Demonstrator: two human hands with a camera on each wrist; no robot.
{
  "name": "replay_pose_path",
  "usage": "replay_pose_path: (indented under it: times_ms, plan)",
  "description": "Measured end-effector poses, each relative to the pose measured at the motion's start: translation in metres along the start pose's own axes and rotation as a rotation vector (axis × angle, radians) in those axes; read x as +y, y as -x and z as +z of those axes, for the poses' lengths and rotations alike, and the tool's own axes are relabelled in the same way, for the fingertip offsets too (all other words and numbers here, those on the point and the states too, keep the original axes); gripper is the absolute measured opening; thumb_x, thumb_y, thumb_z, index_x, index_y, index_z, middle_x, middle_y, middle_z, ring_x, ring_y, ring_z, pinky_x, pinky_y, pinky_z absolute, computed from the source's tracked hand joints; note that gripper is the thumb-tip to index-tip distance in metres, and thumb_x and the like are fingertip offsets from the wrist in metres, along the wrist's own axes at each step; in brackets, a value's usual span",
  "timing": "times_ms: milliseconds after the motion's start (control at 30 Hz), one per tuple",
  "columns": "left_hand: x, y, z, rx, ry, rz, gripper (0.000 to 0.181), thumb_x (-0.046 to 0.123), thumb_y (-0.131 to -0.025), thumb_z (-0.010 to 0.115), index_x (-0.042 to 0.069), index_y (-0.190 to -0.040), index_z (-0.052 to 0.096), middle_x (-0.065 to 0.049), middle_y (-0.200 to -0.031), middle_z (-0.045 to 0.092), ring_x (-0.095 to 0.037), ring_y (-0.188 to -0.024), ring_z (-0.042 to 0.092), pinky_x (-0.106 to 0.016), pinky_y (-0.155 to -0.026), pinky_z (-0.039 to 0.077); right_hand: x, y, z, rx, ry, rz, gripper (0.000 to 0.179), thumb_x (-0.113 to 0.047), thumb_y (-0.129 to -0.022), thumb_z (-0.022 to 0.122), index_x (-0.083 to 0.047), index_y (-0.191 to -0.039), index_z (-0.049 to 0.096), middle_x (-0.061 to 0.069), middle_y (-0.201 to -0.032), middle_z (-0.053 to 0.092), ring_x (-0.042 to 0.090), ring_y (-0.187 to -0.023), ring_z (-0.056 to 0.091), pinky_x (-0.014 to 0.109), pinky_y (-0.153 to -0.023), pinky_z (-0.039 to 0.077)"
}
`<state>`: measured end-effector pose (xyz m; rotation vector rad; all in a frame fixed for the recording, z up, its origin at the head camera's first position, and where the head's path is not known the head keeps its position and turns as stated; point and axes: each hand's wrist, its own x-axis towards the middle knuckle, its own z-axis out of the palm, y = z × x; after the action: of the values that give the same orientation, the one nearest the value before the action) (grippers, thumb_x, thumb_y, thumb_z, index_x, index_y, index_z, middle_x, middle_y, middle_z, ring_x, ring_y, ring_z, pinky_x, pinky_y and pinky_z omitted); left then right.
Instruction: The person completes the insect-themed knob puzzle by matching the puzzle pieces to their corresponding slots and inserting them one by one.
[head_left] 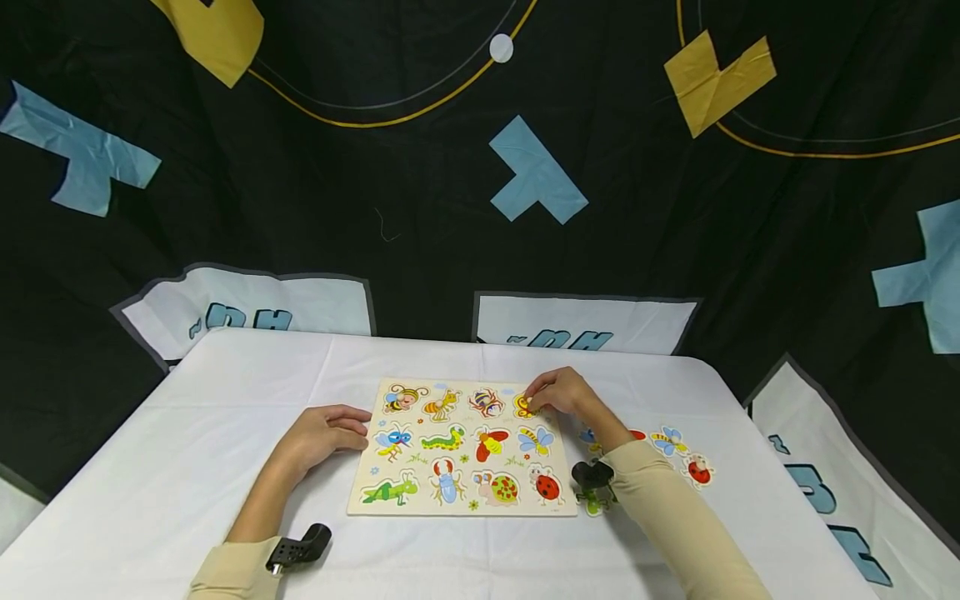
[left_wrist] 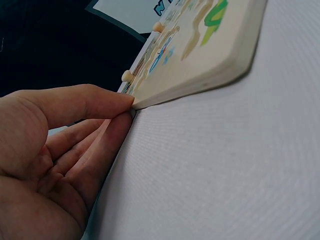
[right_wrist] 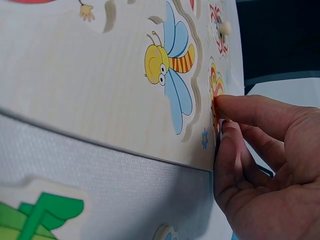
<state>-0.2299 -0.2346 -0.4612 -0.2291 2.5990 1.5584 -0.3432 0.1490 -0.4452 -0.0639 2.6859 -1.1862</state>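
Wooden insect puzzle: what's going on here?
A person's right hand pinches a yellow-and-red butterfly piece at the far right corner of a pale wooden insect board; whether it's fully seated is unclear. Their left hand touches the board's left edge. Loose insect pieces, including a red ladybird, lie on the white tablecloth to the right.

The puzzle board (head_left: 408,510) was pale cream wood, its butterfly (right_wrist: 217,86) yellow with red markings, its winged insect (right_wrist: 181,64) yellow-faced and blue-winged with red stripes across an orange-yellow tail, its ladybird (head_left: 547,487) red with black spots, and its grasshopper (head_left: 390,492) and caterpillar (head_left: 446,440) green. The surface (head_left: 112,475) was white, both sleeves (head_left: 675,517) were beige, and the wrist-worn cameras (head_left: 300,547) were black. The backdrop (head_left: 337,208) was black, patterned with light-blue shapes (head_left: 540,171), mustard-yellow shapes (head_left: 225,37), thin curved yellow lines (head_left: 363,126), and white panels (head_left: 585,312) edged in dark grey and lettered in blue.
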Motion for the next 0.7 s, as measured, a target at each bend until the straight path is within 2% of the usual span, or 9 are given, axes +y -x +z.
replay_pose_path:
  times_ms: [700]
  plan:
    - [-0.0002, 0.0010, 0.0004, 0.009, 0.009, 0.004, 0.049, 0.009, -0.075, 0.083, 0.003, -0.122, 0.070, -0.002, -0.092, 0.076, -0.012, -0.083, 0.066, -0.026, -0.075, 0.049, -0.0009, 0.0038, 0.0014, 0.015, -0.003, 0.010, 0.016, -0.011, -0.075, 0.083, -0.009, -0.091, 0.078, 0.006, -0.094, 0.073, 0.019, -0.078, 0.058, 0.027, -0.063, 0.044]
